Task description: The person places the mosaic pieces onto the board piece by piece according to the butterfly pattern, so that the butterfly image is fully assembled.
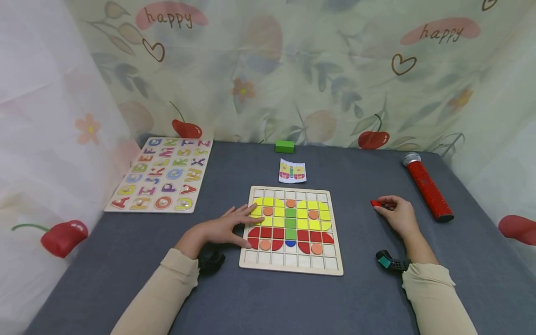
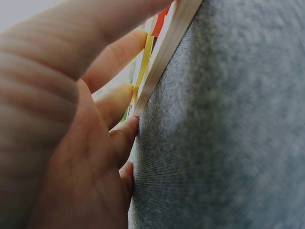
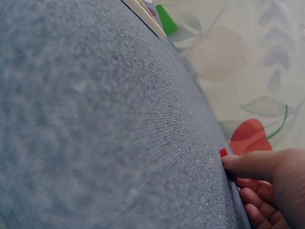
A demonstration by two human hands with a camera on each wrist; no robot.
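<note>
A wooden grid board (image 1: 291,270) lies mid-table, with yellow, red, green, orange and blue tiles forming a butterfly. My left hand (image 1: 228,226) rests on its left edge, fingers spread over the yellow and red tiles; in the left wrist view, fingertips (image 2: 126,90) touch the board's rim and a yellow tile. Right of the board, my right hand (image 1: 399,215) pinches a small red tile (image 1: 375,203) between thumb and fingers, close over the cloth. The same red tile (image 3: 224,152) sticks out past the thumb in the right wrist view, mostly covered by the fingers.
Behind the board lies a butterfly pattern card (image 1: 292,171), with a green block (image 1: 284,147) farther back. An alphabet puzzle board (image 1: 159,177) occupies the back left. On the right lies a red microphone (image 1: 429,188). Printed curtains border the dark cloth-covered table (image 1: 289,307).
</note>
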